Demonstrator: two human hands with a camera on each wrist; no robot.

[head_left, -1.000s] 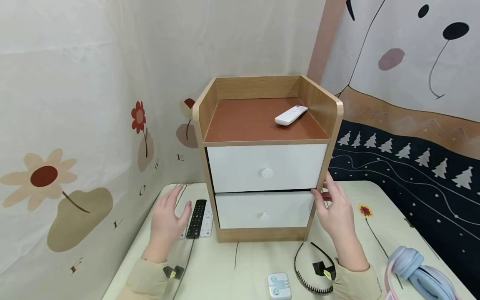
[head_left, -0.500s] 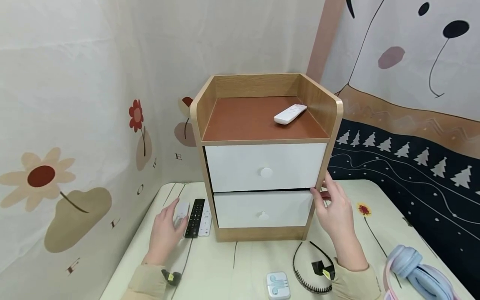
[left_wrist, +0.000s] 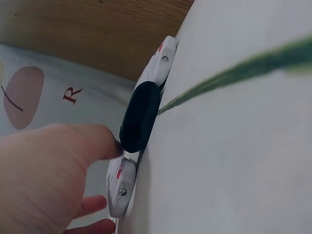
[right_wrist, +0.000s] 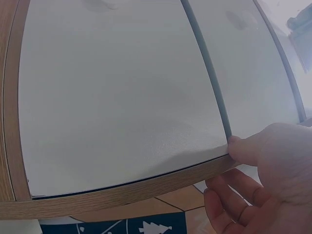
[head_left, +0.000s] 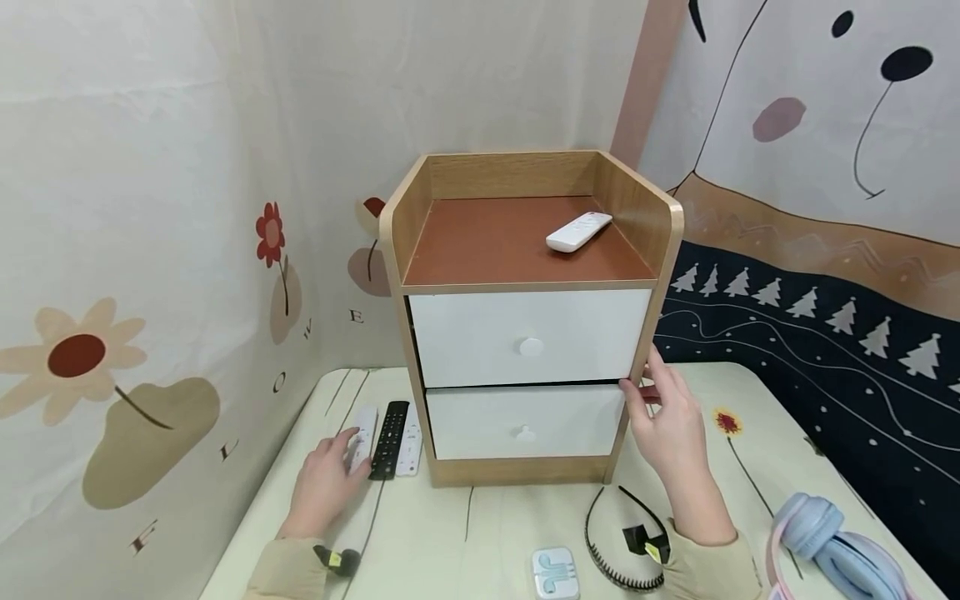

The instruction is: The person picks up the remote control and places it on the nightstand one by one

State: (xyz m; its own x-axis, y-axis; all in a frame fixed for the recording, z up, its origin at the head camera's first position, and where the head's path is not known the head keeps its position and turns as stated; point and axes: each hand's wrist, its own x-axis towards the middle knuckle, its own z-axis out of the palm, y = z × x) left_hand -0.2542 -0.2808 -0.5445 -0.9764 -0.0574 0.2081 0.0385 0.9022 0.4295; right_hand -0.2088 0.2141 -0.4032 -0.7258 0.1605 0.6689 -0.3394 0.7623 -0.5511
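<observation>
In the head view, my left hand (head_left: pixel 324 485) reaches over a white remote control (head_left: pixel 365 427) lying left of the cabinet, thumb on its right side and fingers on its left. The left wrist view shows the thumb between that remote and a black remote control (left_wrist: pixel 139 117), with the fingers not closed together. A second white remote control (head_left: pixel 409 447) lies beside the wooden cabinet (head_left: pixel 517 472). My right hand (head_left: pixel 670 425) grips the cabinet's right side edge, thumb on the front and fingers bent behind, as the right wrist view shows. Both white drawers (head_left: pixel 528 337) are pushed in.
Another white remote control (head_left: pixel 579 232) lies on the cabinet's top shelf. In front stand boxed earphones (head_left: pixel 556 573) and a black headband (head_left: pixel 600 554). Blue headphones (head_left: pixel 828 542) lie at the front right. Printed cloth walls (head_left: pixel 480 83) close off the back and left.
My left hand has lowered from above the table onto the leftmost white remote, its fingers drawing in around it. The right hand stays on the cabinet edge.
</observation>
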